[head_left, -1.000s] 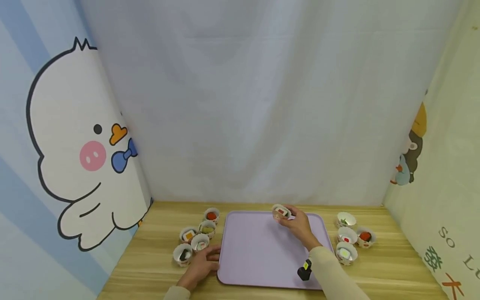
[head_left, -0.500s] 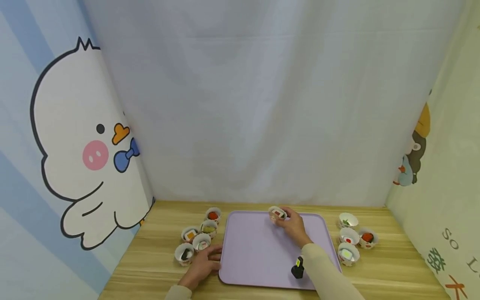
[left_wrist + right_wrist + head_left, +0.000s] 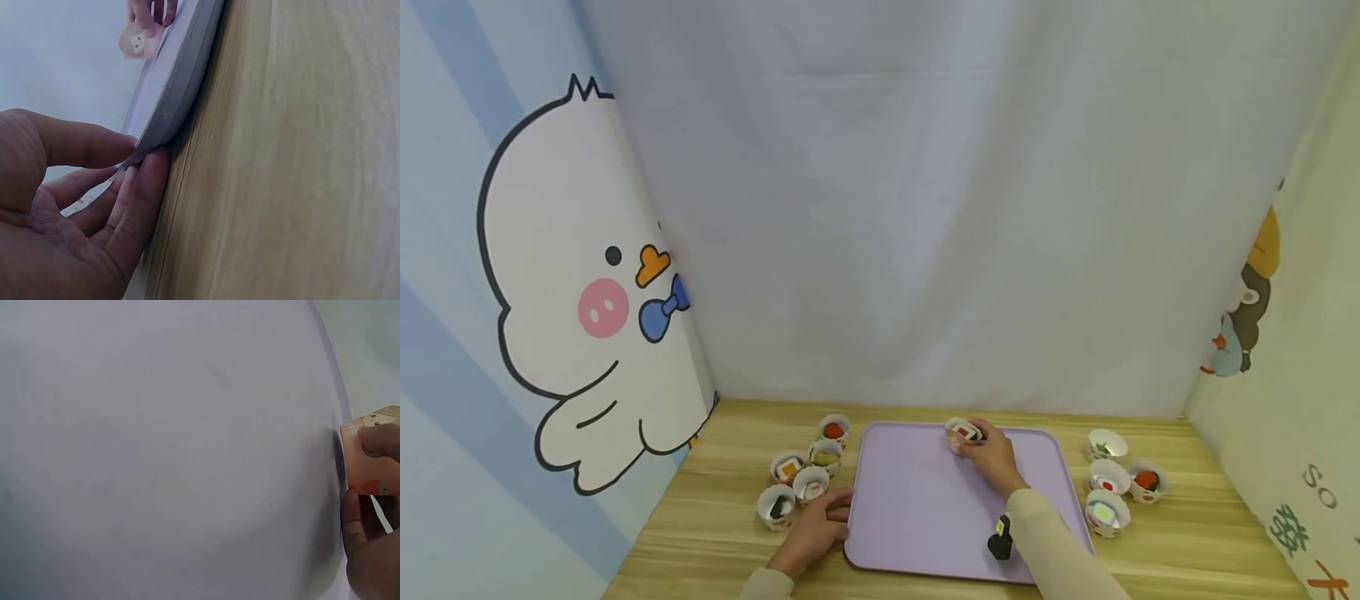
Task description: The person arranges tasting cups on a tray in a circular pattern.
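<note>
My right hand [image 3: 992, 461] holds a small paper cup [image 3: 957, 441] by its side, close over the far part of the lilac tray [image 3: 940, 521]. Inside that cup lie a white piece with a red patch and something dark. In the right wrist view the cup's pink wall [image 3: 369, 469] shows a cartoon print and a strawberry, with the thumb on one side and fingers at its base. My left hand [image 3: 816, 527] is at the tray's left edge. The left wrist view shows its thumb and fingers [image 3: 140, 203] pinching the tray's rim [image 3: 164, 122].
Several similar cups stand left of the tray, among them one with red filling [image 3: 834, 429] and one with a dark piece [image 3: 777, 507]. Several more are at the right, including a cup with a yellow-green square [image 3: 1107, 512]. A white curtain [image 3: 925, 250] hangs behind the wooden table [image 3: 700, 517].
The cup in my right hand has shifted slightly left over the tray and come lower and a little nearer. My left hand stays at the tray's edge. The head view has turned slightly left.
</note>
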Motion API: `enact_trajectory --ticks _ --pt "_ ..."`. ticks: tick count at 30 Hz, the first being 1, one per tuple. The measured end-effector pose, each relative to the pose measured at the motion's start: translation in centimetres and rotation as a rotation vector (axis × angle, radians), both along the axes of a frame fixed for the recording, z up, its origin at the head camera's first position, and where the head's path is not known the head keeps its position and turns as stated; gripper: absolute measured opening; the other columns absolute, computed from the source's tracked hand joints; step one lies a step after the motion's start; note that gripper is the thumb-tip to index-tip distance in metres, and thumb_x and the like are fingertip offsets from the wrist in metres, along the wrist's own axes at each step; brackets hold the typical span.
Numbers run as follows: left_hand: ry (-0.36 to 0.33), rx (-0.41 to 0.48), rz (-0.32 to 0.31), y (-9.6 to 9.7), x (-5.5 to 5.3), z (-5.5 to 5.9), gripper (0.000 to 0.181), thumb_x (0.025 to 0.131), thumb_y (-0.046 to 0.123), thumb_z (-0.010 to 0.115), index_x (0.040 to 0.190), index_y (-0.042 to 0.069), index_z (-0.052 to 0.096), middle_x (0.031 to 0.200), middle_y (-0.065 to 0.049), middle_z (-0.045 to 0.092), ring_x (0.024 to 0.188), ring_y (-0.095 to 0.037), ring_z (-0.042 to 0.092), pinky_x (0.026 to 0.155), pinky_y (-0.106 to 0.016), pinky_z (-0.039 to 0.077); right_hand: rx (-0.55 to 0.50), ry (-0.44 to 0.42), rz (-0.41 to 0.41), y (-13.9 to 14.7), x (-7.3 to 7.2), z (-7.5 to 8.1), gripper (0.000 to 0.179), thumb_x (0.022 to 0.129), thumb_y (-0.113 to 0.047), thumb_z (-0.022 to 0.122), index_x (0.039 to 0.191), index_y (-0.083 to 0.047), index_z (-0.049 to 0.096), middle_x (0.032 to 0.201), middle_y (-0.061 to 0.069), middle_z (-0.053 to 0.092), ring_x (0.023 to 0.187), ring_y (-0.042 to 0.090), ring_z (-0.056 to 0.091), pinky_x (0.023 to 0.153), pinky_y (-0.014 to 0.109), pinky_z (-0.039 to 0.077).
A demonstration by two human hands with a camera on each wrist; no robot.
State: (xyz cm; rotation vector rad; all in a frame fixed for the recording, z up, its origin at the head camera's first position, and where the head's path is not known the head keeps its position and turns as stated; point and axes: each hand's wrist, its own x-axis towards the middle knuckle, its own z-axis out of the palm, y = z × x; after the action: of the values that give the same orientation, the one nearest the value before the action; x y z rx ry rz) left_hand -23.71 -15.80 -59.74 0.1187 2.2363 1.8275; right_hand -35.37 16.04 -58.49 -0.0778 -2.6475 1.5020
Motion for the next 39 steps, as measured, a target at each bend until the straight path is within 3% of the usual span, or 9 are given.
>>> enact_trajectory --ticks 10,21,31,36,39 --pt "-0.009 0.016 -0.014 0.0 0.2 0.3 0.072 0.071 -0.013 0.056 0.142 -0.009 0.042 0.131 -0.029 0.054 0.096 -0.020 0.064 0.066 -0.036 0.058 0.006 0.002 0.023 -0.1 -0.5 -0.3 0.056 0.076 -0.008 0.079 0.128 0.000 0.060 0.122 0.023 0.065 0.107 0.031 0.061 0.093 0.046 0.049" --pt "-0.015 0.020 -0.021 -0.1 0.2 0.4 0.072 0.072 -0.013 0.057 0.142 -0.010 0.041 0.131 -0.030 0.054 0.096 -0.021 0.065 0.066 -0.036 0.058 -0.117 -0.001 0.041 -0.5 -0.4 -0.2 0.062 0.080 -0.006 0.078 0.135 0.002 0.052 0.127 0.027 0.060 0.114 0.039 0.062 0.088 0.039 0.055" --pt "0.006 0.036 -0.026 -0.2 0.2 0.2 0.072 0.071 -0.013 0.057 0.141 -0.010 0.043 0.129 -0.029 0.055 0.094 -0.019 0.065 0.065 -0.036 0.058 -0.139 0.019 0.046 -0.2 0.5 0.4 0.069 0.079 -0.001 0.076 0.141 0.001 0.046 0.140 0.023 0.053 0.131 0.039 0.049 0.104 0.051 0.045" --pt "0.045 0.054 -0.050 -0.4 0.2 0.0 0.069 0.071 -0.012 0.056 0.139 -0.010 0.044 0.123 -0.024 0.059 0.090 -0.014 0.065 0.064 -0.034 0.058 -0.181 0.051 0.032 0.0 1.0 1.0 0.070 0.077 0.000 0.075 0.141 -0.001 0.046 0.141 0.021 0.053 0.130 0.038 0.050 0.104 0.050 0.046" --pt "0.034 0.045 -0.046 -0.3 0.1 0.0 0.069 0.072 -0.012 0.056 0.140 -0.010 0.043 0.125 -0.027 0.058 0.092 -0.016 0.064 0.065 -0.034 0.058 -0.202 0.076 0.027 0.2 1.7 1.7 0.069 0.076 -0.001 0.076 0.139 0.000 0.048 0.141 0.022 0.053 0.130 0.038 0.051 0.104 0.049 0.046"
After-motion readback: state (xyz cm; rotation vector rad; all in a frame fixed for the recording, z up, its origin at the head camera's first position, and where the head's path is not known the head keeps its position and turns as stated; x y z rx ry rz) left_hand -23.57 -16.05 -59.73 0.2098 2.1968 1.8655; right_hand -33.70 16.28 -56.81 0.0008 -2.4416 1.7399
